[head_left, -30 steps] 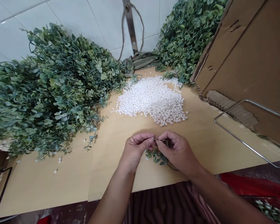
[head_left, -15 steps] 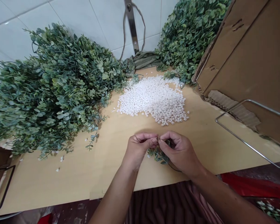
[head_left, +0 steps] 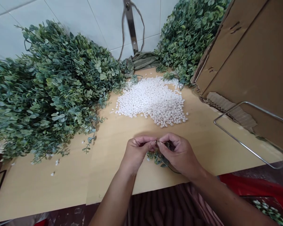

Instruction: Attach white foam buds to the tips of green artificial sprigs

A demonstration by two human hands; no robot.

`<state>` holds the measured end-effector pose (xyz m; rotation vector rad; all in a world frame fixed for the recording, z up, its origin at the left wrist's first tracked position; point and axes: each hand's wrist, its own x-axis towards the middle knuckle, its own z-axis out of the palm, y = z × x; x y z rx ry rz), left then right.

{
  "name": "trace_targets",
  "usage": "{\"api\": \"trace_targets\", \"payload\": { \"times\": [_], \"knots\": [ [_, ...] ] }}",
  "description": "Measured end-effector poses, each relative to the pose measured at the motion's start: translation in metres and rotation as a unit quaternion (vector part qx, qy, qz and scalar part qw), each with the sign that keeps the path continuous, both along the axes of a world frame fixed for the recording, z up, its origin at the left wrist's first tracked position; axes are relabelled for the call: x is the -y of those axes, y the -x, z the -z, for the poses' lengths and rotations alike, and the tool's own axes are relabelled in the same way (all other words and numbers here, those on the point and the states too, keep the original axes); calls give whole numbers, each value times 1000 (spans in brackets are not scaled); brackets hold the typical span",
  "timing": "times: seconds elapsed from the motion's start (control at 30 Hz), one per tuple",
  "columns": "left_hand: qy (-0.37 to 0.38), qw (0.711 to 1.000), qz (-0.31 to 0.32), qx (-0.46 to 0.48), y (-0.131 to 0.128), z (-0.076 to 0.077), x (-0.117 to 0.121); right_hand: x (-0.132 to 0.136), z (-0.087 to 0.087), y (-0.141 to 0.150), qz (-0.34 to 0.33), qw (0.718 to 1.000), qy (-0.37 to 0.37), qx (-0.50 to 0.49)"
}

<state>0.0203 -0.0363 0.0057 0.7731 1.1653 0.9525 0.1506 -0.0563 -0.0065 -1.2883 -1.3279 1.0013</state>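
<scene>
A leafy sprig (head_left: 158, 158) sits beneath the right hand (head_left: 179, 153), on the near side of the white bead pile (head_left: 151, 100). Thumbs to forefingers, that hand and the left hand (head_left: 135, 153) both pinch a tiny piece (head_left: 157, 141) — too small to identify. Bushy foliage (head_left: 58, 91) masses left of the pile; a cardboard panel (head_left: 252, 62) stands to its right.

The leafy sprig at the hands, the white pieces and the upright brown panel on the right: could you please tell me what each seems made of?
Leafy sprig: probably matt plastic or fabric, judging by its dull leaves and wire-like stem.
White pieces: perhaps plastic, given their uniform white; too small to judge finish.
Brown panel: cardboard, matt, with corrugated ridges at a torn patch.
</scene>
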Motion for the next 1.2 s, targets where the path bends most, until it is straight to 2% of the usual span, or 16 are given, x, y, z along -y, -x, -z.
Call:
{"api": "trace_targets", "payload": {
  "times": [0.27, 0.53, 0.77, 1.0, 1.2],
  "knots": [
    [-16, 999, -44, 11, -2, 3, 2, -1, 4, 0, -3, 999, -3, -39],
    [-13, 999, -32, -6, -2, 0, 3, -1, 3, 0, 0, 999, -9, -41],
    [-15, 999, -45, 10, -2, 5, 2, -2, 4, 1, 2, 1000, -19, -9],
    [-32, 999, -32, -25, -3, 4, 1, -1, 3, 2, 10, 999, -34, -1],
    [-23, 999, -22, -26, -10, 4, 1, -6, 2, -1, -12, 1000, 4, -5]
  ]
}}
